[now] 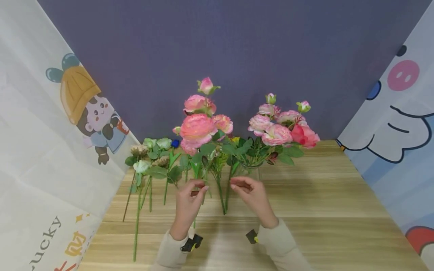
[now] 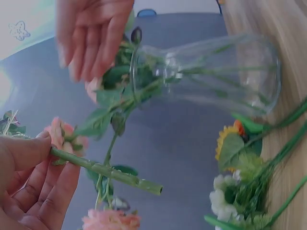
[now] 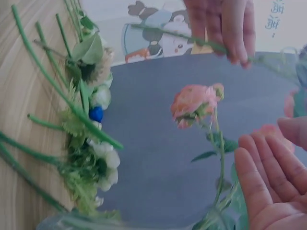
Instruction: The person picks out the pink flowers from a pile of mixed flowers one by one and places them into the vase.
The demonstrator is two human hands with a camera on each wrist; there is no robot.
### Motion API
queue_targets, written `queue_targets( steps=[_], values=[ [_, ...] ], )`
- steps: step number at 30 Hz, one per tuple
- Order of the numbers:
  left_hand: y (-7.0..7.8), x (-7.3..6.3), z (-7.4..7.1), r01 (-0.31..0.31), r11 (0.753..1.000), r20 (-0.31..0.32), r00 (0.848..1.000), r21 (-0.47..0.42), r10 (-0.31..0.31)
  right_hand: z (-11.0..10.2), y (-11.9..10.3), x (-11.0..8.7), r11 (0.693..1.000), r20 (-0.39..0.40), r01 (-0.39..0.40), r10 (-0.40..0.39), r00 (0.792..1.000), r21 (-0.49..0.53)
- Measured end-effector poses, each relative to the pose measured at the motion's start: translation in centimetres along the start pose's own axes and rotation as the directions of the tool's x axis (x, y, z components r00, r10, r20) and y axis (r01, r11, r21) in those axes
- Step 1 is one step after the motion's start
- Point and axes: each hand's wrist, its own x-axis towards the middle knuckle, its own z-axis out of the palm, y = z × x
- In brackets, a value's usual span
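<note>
My left hand (image 1: 190,205) pinches a green stem (image 2: 108,171) between thumb and fingers; the stem's cut end sticks out past the fingertips. Above that hand in the head view rises a spray of large pink flowers (image 1: 198,128), which appears to belong to this stem. My right hand (image 1: 252,197) holds nothing, and its fingers are extended with the palm showing in the right wrist view. It is just in front of a clear glass vase (image 2: 216,72). Several stems stand in the vase, carrying paler pink blooms (image 1: 276,133) and a deeper pink one (image 1: 305,135). Foliage partly hides the vase's rim.
Pale green and brownish flowers (image 1: 142,165) on separate stems lie on the wooden table (image 1: 322,210) at left. A sunflower (image 2: 225,143) and white blossoms (image 2: 223,196) lie near the vase. A dark panel (image 1: 217,45) stands behind; printed curtains flank the table.
</note>
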Motion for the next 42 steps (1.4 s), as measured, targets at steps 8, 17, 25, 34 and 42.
queue_targets(
  steps=[8, 17, 25, 34, 42],
  values=[
    [-0.9, -1.1, 1.8, 0.019, 0.999, 0.074, 0.997, -0.043, -0.015, 1.2, -1.0, -0.3, 0.996, 0.024, 0.091, -0.091, 0.996, 0.015],
    [-1.9, -1.9, 3.1, -0.004, 0.995, 0.135, 0.991, -0.103, 0.018, 1.1, -1.7, -0.2, 0.979, -0.009, 0.197, -0.197, 0.98, 0.055],
    [-1.8, -2.1, 3.6, -0.042, 0.995, 0.175, 0.983, -0.085, 0.057, 0.7, -2.5, -0.1, 0.965, -0.053, 0.23, -0.225, 0.973, 0.123],
    [-1.7, -2.1, 4.1, -0.056, 0.995, 0.184, 0.98, -0.087, 0.071, 0.5, -2.6, -0.1, 0.969, -0.115, 0.238, -0.229, 0.966, 0.065],
    [-1.5, -2.0, 4.4, -0.067, 0.991, 0.18, 0.98, -0.118, 0.087, 0.2, -2.9, 0.1, 0.971, -0.161, 0.233, -0.222, 0.962, 0.054]
  ],
)
